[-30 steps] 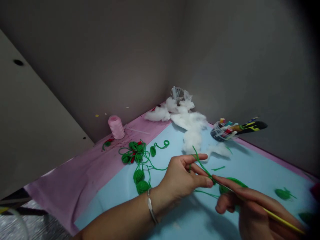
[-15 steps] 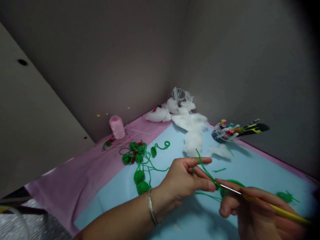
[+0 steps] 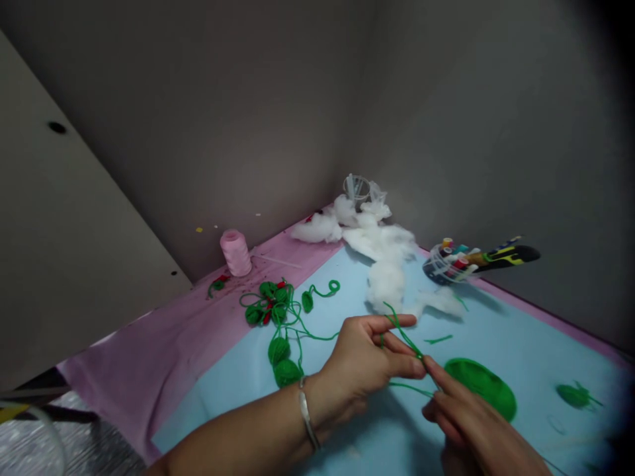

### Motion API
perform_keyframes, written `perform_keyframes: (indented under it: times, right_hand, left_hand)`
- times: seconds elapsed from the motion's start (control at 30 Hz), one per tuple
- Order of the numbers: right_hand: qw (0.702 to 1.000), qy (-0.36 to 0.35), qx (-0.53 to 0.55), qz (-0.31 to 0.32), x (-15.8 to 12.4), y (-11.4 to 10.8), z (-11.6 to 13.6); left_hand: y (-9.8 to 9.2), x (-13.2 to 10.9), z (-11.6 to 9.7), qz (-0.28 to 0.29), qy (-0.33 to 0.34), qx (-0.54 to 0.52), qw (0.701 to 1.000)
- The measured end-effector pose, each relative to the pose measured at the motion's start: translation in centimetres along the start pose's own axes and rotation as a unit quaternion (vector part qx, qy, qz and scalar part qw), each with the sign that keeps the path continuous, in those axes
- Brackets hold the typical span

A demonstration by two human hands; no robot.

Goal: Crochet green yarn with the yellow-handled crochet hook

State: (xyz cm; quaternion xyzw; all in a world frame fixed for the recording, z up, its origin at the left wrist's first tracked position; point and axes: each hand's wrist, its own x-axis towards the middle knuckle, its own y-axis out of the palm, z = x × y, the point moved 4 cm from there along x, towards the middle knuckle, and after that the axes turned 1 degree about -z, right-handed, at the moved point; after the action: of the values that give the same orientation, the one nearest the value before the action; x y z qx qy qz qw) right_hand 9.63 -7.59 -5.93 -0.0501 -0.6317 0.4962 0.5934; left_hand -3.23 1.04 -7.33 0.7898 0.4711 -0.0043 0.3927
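The left hand (image 3: 366, 354) pinches thin green yarn (image 3: 409, 342) above the pale-blue-covered desk (image 3: 223, 390) while the right hand (image 3: 469, 415) grips a slim metal-shafted tool (image 3: 435, 383) meeting that yarn, so a loosened pinch or sudden tug could slip it off the tool's tip.

1. Left hand (image 3: 370, 354) pinches green yarn (image 3: 407, 340) over the desk (image 3: 228, 403); right hand (image 3: 469, 406), holding a slim tool (image 3: 435, 381), meets it.
2. White stuffing (image 3: 385, 284) trails from the desk's far corner.
3. Pink thread cone (image 3: 236, 254) stands by its left edge.
4. Tub (image 3: 436, 272) of spools (image 3: 460, 264) stands at its right edge.
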Motion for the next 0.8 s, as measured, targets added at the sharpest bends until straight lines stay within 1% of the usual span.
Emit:
perform_keyframes:
  times: [0.03, 0.1, 0.13, 0.17, 0.2, 0.23, 0.27, 0.33, 0.37, 0.4, 0.43, 0.5, 0.57, 0.6, 0.67, 0.73, 0.8]
  right_hand:
    - [1.0, 0.01, 0.012, 0.006, -0.3, 0.2, 0.1]
    - [0.996, 0.065, 0.06, -0.01, -1.0, 0.5, 0.2]
    - [0.986, 0.133, 0.086, -0.059, -1.4, 0.4, 0.1]
    - [0.968, 0.202, 0.099, -0.115, -1.7, 0.3, -0.1]
    - [0.954, 0.244, 0.108, -0.134, -1.8, 0.4, -0.1]
    - [0.952, 0.25, 0.107, -0.139, -1.7, 0.4, 0.0]
    - [0.961, 0.228, 0.098, -0.12, -1.3, 0.5, 0.1]
    - [0.986, 0.139, 0.07, -0.06, -0.5, 0.7, 0.2]
    - [0.993, 0.099, 0.057, -0.027, -0.3, 0.8, 0.0]
    - [0.996, 0.074, 0.047, -0.007, -0.3, 0.8, -0.2]
    - [0.997, 0.067, 0.038, 0.004, -0.4, 0.9, -0.5]
    - [0.994, 0.103, 0.023, -0.023, -1.1, 0.7, -1.0]
    - [0.982, 0.17, 0.037, -0.074, -2.0, 0.6, -1.1]
    - [0.975, 0.195, 0.054, -0.097, -2.4, 0.5, -1.0]
    - [0.962, 0.227, 0.094, -0.115, -3.0, 0.8, -0.8]
    - [0.953, 0.245, 0.125, -0.124, -3.3, 1.1, -0.9]
    - [0.94, 0.263, 0.154, -0.151, -3.5, 1.3, -1.3]
  left_hand:
    - [0.0, 0.0, 0.1, 0.001, 0.001, -0.002, 1.0]
    - [0.0, 0.0, 0.2, 0.001, 0.005, -0.002, 1.0]
    - [0.0, 0.0, 0.2, -0.003, 0.011, 0.007, 1.0]
    - [0.0, 0.0, 0.1, -0.011, 0.02, 0.024, 0.999]
    - [0.0, 0.0, 0.0, -0.023, 0.034, 0.048, 0.998]
    - [0.0, 0.0, -0.1, -0.038, 0.051, 0.077, 0.995]
    - [0.0, 0.0, -0.3, -0.051, 0.067, 0.107, 0.991]
    - [-0.1, 0.1, -0.5, -0.07, 0.087, 0.151, 0.982]
    - [-0.2, 0.1, -0.4, -0.065, 0.078, 0.157, 0.982]
    - [-0.2, 0.2, -0.1, -0.05, 0.057, 0.154, 0.985]
    - [-0.1, 0.3, 0.1, -0.027, 0.032, 0.142, 0.989]
    - [0.1, 0.3, 0.6, 0.027, -0.014, 0.1, 0.995]
    - [0.3, 0.2, 0.7, 0.06, -0.032, 0.061, 0.996]
    - [0.4, 0.2, 0.6, 0.063, -0.03, 0.047, 0.996]
    - [0.6, 0.1, 0.5, 0.058, -0.03, 0.032, 0.997]
    - [0.7, 0.0, 0.4, 0.055, -0.038, 0.022, 0.998]
    - [0.7, 0.0, 0.4, 0.053, -0.045, 0.007, 0.998]
